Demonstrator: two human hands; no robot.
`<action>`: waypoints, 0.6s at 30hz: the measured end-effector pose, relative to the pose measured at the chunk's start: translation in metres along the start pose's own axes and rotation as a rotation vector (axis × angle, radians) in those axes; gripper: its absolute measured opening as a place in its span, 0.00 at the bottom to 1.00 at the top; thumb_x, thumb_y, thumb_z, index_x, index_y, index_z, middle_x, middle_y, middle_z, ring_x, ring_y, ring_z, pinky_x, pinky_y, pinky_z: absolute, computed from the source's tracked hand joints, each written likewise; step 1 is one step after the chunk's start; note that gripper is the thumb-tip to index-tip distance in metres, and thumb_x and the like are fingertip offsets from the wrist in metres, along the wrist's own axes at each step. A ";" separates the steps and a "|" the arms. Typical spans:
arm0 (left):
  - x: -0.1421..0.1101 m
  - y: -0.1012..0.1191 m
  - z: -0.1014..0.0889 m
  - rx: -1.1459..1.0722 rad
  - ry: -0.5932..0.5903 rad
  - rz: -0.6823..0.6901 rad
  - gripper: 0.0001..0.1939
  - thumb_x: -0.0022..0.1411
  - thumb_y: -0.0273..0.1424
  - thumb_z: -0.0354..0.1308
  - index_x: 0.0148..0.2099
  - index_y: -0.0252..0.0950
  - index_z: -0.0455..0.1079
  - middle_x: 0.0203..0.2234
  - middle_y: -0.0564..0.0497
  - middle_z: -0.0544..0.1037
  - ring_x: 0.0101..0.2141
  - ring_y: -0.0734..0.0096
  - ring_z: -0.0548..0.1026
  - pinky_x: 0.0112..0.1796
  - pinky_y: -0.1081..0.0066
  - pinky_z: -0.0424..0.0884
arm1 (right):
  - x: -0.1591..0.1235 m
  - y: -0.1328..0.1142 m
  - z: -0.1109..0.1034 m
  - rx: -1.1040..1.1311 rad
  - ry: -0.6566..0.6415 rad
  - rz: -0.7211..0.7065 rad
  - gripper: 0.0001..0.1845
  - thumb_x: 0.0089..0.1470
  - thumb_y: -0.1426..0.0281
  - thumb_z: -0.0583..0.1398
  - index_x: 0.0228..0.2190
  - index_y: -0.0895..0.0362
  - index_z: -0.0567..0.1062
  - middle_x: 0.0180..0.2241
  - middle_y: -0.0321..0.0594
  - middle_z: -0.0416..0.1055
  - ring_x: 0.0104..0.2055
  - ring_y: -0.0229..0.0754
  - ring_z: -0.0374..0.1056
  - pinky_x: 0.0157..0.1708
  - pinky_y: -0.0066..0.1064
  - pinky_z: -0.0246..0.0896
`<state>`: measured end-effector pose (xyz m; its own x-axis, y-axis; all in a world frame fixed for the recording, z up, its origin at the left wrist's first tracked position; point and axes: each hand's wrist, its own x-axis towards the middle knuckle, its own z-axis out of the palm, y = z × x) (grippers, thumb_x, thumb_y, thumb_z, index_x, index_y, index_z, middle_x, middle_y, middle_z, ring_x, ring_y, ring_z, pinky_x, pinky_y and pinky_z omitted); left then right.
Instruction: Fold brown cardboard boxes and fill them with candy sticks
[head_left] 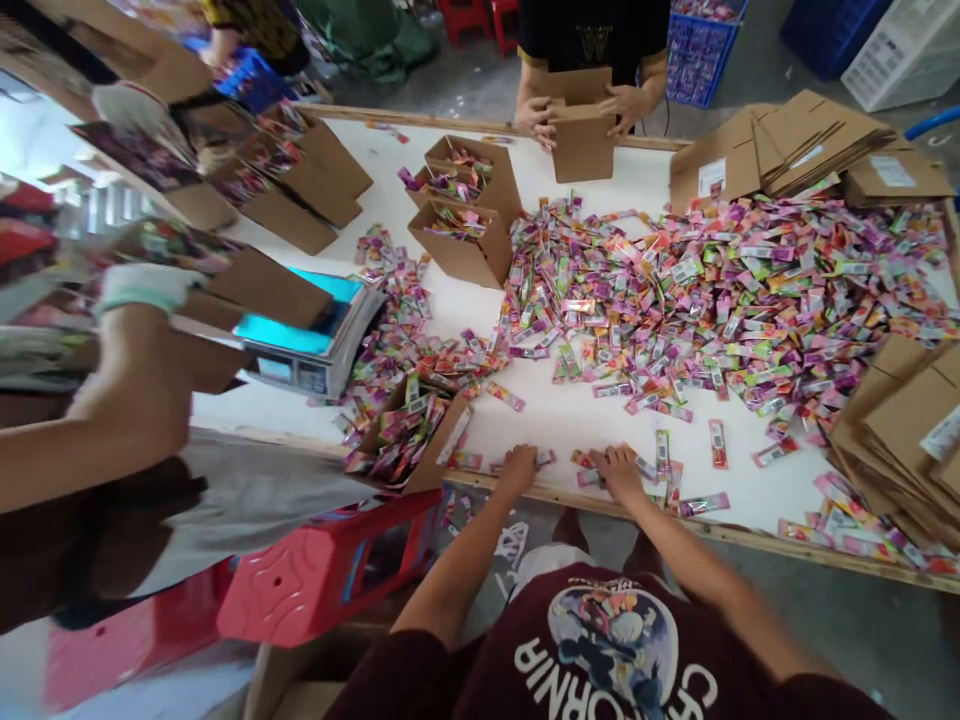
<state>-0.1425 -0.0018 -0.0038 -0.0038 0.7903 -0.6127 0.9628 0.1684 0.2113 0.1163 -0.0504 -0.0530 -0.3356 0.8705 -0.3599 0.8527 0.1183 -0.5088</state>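
Observation:
My left hand [519,468] is at the table's near edge, its fingers curled round a small stick packet [546,458] that sticks out on the right side. A short way to the right, my right hand [619,472] lies with fingers spread over stick packets, touching an orange-red packet [582,459] by its fingertips. What lies beneath both palms is hidden. Left of my left hand, an open carton [442,455] full of packets leans at the edge. Loose packets, among them a red one [718,444], lie to the right of my right hand.
A large packet heap [675,290] covers the table's right half. Flattened cartons [907,430] are stacked at the right. Filled cartons [480,240] stand mid-table, near a scale [300,340]. Across, a co-worker's hands [536,122] hold a carton. Another co-worker's gloved arm [135,350] reaches in left.

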 end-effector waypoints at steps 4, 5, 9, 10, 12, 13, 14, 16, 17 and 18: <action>0.005 0.014 -0.002 -0.148 0.077 -0.055 0.08 0.71 0.26 0.50 0.49 0.38 0.68 0.40 0.44 0.83 0.43 0.63 0.80 0.43 0.70 0.70 | 0.011 0.017 -0.016 0.045 0.031 0.061 0.22 0.62 0.81 0.52 0.53 0.58 0.76 0.48 0.48 0.77 0.51 0.49 0.72 0.59 0.43 0.59; 0.006 0.019 -0.003 -0.191 0.099 -0.055 0.09 0.72 0.26 0.48 0.49 0.38 0.67 0.40 0.46 0.83 0.41 0.66 0.80 0.41 0.72 0.70 | 0.012 0.024 -0.024 0.051 0.053 0.088 0.22 0.61 0.81 0.52 0.52 0.58 0.76 0.48 0.48 0.77 0.51 0.49 0.72 0.59 0.41 0.60; 0.011 0.042 -0.008 -0.314 0.205 -0.049 0.09 0.73 0.25 0.47 0.50 0.37 0.66 0.42 0.45 0.82 0.41 0.68 0.80 0.40 0.73 0.70 | 0.020 0.046 -0.057 0.083 0.163 0.202 0.20 0.64 0.75 0.49 0.52 0.59 0.73 0.49 0.51 0.77 0.50 0.49 0.73 0.52 0.37 0.64; 0.011 0.049 -0.008 -0.329 0.222 -0.041 0.10 0.73 0.25 0.46 0.51 0.37 0.65 0.42 0.44 0.82 0.41 0.67 0.79 0.40 0.72 0.71 | 0.022 0.049 -0.063 0.119 0.216 0.258 0.20 0.64 0.73 0.48 0.53 0.60 0.72 0.50 0.52 0.77 0.49 0.50 0.74 0.50 0.37 0.65; 0.012 0.065 -0.004 -0.339 0.218 0.005 0.12 0.72 0.23 0.46 0.54 0.36 0.65 0.41 0.45 0.82 0.41 0.66 0.79 0.40 0.71 0.71 | 0.024 0.052 -0.069 0.243 0.346 0.399 0.22 0.62 0.70 0.50 0.55 0.61 0.71 0.50 0.54 0.77 0.50 0.52 0.74 0.49 0.39 0.66; 0.012 0.075 0.000 -0.336 0.199 0.048 0.13 0.71 0.22 0.46 0.55 0.36 0.65 0.41 0.45 0.82 0.40 0.65 0.79 0.40 0.71 0.71 | 0.024 0.054 -0.069 0.308 0.404 0.465 0.23 0.60 0.69 0.51 0.55 0.61 0.71 0.50 0.54 0.77 0.51 0.53 0.74 0.50 0.39 0.66; 0.013 0.084 0.005 -0.328 0.175 0.103 0.14 0.71 0.22 0.46 0.55 0.35 0.65 0.41 0.44 0.81 0.42 0.64 0.79 0.41 0.71 0.71 | 0.021 0.055 -0.069 0.359 0.447 0.517 0.24 0.58 0.70 0.52 0.55 0.61 0.72 0.50 0.54 0.77 0.51 0.54 0.73 0.51 0.39 0.65; 0.016 0.100 0.015 -0.299 0.121 0.237 0.16 0.70 0.20 0.47 0.55 0.33 0.67 0.45 0.41 0.80 0.47 0.61 0.78 0.46 0.69 0.71 | 0.013 0.058 -0.065 0.397 0.475 0.575 0.25 0.56 0.71 0.52 0.54 0.60 0.72 0.49 0.54 0.77 0.53 0.53 0.73 0.52 0.39 0.65; 0.019 0.107 0.020 -0.280 0.092 0.305 0.16 0.68 0.19 0.48 0.55 0.33 0.68 0.48 0.40 0.79 0.50 0.59 0.77 0.50 0.68 0.70 | 0.008 0.060 -0.063 0.398 0.474 0.602 0.25 0.56 0.71 0.51 0.54 0.60 0.72 0.48 0.53 0.77 0.53 0.53 0.73 0.52 0.38 0.65; 0.021 0.112 0.024 -0.260 0.063 0.368 0.17 0.67 0.19 0.50 0.56 0.33 0.69 0.50 0.39 0.78 0.52 0.57 0.76 0.53 0.66 0.68 | 0.002 0.061 -0.061 0.395 0.468 0.633 0.24 0.57 0.71 0.51 0.54 0.59 0.72 0.47 0.52 0.77 0.52 0.53 0.74 0.50 0.38 0.65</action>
<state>-0.0284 0.0196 -0.0117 0.3018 0.8580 -0.4157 0.8036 0.0056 0.5951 0.1925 -0.0125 -0.0370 0.4255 0.8336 -0.3521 0.5935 -0.5508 -0.5868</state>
